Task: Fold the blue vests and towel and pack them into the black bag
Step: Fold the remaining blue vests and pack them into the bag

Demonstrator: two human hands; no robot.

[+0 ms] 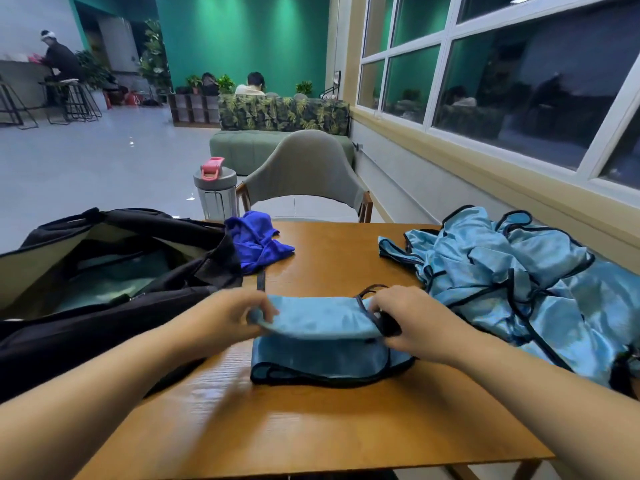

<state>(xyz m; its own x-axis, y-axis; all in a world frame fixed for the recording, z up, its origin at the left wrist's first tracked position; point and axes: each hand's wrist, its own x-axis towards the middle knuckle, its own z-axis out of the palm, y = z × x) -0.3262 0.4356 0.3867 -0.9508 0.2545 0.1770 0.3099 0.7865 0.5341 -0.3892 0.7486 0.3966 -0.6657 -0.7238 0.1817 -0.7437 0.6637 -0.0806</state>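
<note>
Head view, left hand and right hand fingers curled, pinching folded blue vest edges.

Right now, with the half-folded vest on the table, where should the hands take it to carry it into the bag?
Probably by its two short ends, from above. The vest lies as a flat, wide bundle, and the left hand and right hand already pinch the top layer's ends. Gripping through all layers at both ends should keep the fold together on the way left to the open bag.
</note>
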